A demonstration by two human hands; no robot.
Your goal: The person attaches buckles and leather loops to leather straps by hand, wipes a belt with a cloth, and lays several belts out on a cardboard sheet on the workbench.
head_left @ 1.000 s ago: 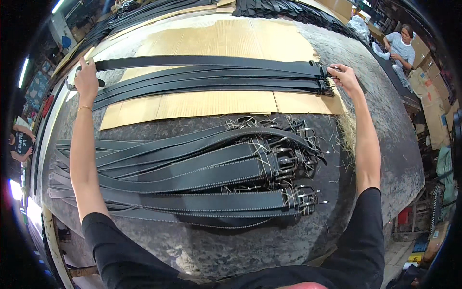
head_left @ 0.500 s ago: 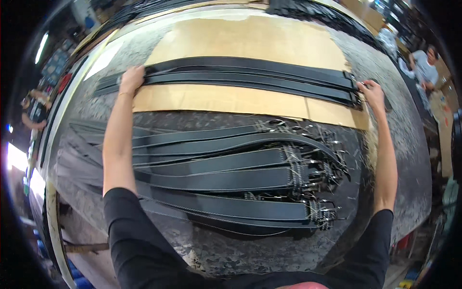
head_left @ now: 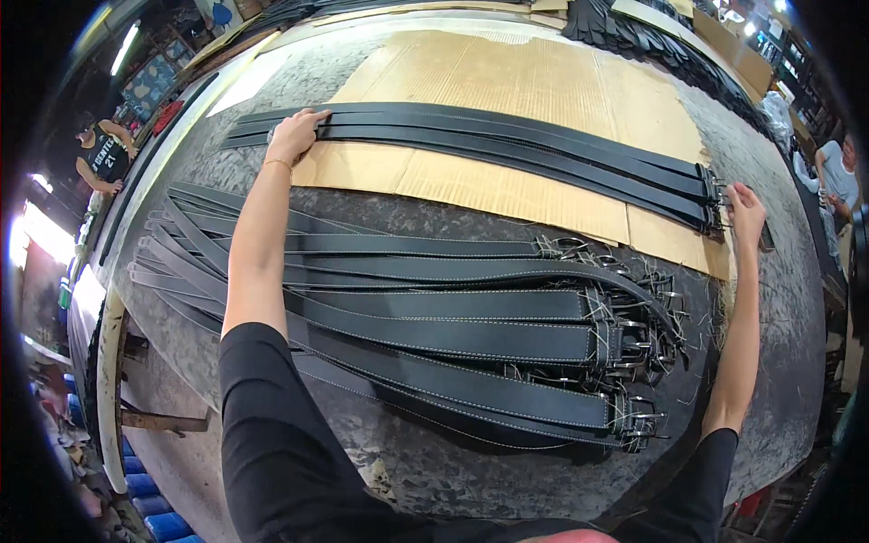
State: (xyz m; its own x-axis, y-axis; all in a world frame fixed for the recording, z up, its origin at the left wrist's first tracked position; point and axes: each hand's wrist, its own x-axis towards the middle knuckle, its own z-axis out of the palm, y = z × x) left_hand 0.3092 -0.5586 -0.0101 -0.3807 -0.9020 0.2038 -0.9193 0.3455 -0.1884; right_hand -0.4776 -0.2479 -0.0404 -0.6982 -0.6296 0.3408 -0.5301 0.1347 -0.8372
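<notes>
Several black leather belts (head_left: 507, 136) lie side by side in a row across a sheet of tan cardboard (head_left: 434, 172), their buckles (head_left: 713, 201) at the right end. Towards their left end, my left hand (head_left: 295, 136) is closed over the belts, thumb and forefinger reaching across them. My right hand (head_left: 748, 215) pinches at the buckle end with its fingertips. A small dark piece (head_left: 768, 238) shows beside that hand; what it is I cannot tell. Nearer me lies a fanned pile of black belts (head_left: 453, 339) with pale stitching, metal buckles and loose thread ends.
The scuffed grey worktable (head_left: 769, 362) carries everything. More dark strips (head_left: 634, 50) are heaped along its far right edge. One person (head_left: 104, 154) stands at the left, another (head_left: 837, 176) at the right. Blue rolls (head_left: 149, 498) lie below the table at lower left.
The whole view has turned, so table and belts appear tilted and shifted right. My hands remain at the two ends of the belt row, the left forefinger now stretched further across.
</notes>
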